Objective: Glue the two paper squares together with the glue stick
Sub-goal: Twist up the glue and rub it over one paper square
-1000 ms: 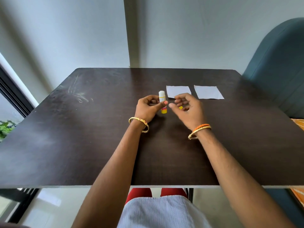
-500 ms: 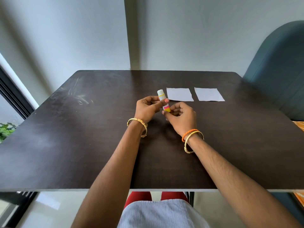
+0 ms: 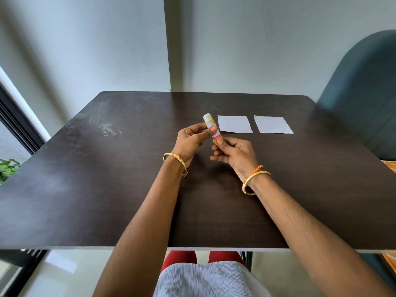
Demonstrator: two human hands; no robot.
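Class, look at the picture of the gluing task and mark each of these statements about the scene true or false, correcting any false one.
1. Both hands hold the glue stick. True.
2. The two paper squares are stacked. False: they lie side by side, apart, on the table.
3. The left hand grips the stick's upper part. True.
4. The right hand presses a paper square. False: its fingers pinch the stick's lower end.
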